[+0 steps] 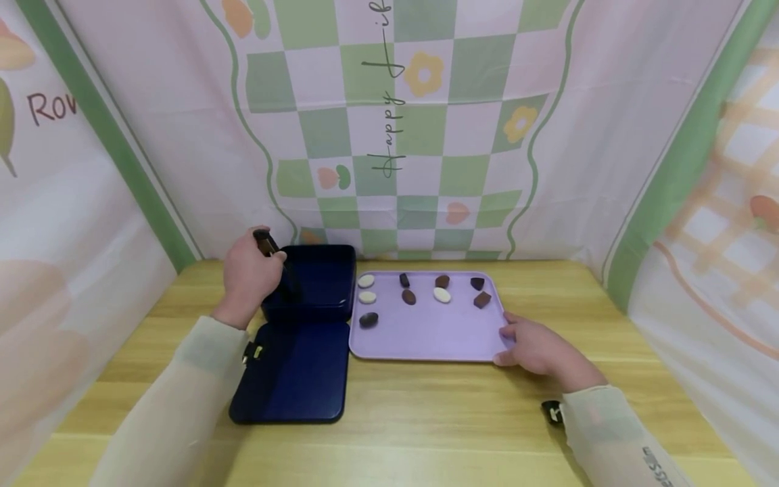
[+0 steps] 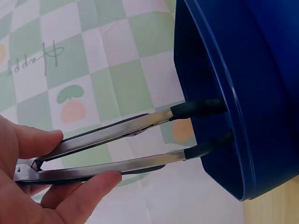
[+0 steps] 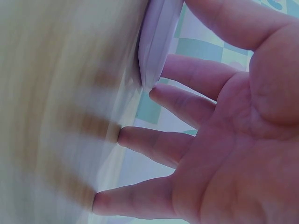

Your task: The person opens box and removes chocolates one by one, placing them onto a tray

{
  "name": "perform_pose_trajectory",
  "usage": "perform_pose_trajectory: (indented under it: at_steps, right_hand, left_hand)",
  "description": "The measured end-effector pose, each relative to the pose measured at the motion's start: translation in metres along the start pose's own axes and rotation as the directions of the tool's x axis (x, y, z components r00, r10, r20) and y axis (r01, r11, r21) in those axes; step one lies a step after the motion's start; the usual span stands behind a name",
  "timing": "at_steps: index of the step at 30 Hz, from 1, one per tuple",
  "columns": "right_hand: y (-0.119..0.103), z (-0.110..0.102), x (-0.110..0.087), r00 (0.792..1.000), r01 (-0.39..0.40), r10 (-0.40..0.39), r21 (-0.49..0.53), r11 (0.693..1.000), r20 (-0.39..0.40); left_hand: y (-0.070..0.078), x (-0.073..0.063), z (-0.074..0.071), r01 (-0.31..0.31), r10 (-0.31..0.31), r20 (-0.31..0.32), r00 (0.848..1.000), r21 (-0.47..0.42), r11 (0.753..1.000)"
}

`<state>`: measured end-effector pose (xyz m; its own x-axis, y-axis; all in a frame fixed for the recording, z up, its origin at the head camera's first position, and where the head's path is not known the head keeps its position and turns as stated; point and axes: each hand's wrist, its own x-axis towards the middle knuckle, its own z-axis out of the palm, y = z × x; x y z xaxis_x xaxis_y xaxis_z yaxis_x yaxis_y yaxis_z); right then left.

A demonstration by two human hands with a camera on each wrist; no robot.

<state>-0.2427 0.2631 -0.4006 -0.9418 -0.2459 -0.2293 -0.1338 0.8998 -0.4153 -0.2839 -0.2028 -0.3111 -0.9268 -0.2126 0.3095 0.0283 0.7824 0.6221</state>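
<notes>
My left hand [image 1: 249,274] holds a pair of metal tongs [image 2: 112,132] with dark tips, thumb on one arm and fingers on the other. The tongs' arms stand apart, and their tips reach into a navy blue box [image 2: 224,60]. Whether anything lies between the tips or inside the dark box, I cannot tell. To its right sits a lilac tray [image 1: 426,338] bearing several small white, brown and black pieces, among them a black oval piece [image 1: 368,320]. My right hand [image 1: 535,345] touches the tray's near right corner, fingers extended and spread.
The box's lid [image 1: 295,379] lies folded out flat toward me, with a clasp [image 1: 252,352] at its left edge. All stands on a wooden table [image 1: 426,419]. A patterned cloth [image 1: 420,135] hangs behind the table, and more cloth flanks both sides.
</notes>
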Motion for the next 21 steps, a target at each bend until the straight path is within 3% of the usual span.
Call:
perform_pose_trajectory:
  at_steps: [10, 16, 21]
  right_hand:
    - [0.002, 0.001, 0.001, 1.0, 0.016, -0.016, -0.008, 1.0, -0.009]
    - [0.003, 0.001, 0.001, 1.0, 0.015, -0.015, -0.006, 1.0, -0.008]
    - [0.003, 0.001, 0.001, 1.0, 0.005, -0.005, -0.006, 1.0, -0.001]
  left_hand:
    - [0.008, 0.001, -0.002, 0.031, -0.031, -0.005, 1.0, -0.065, 0.997]
    - [0.016, -0.001, 0.007, 0.056, -0.054, 0.035, 0.998, -0.075, 0.996]
    - [0.023, -0.002, 0.016, 0.022, -0.021, 0.032, 0.999, -0.034, 0.999]
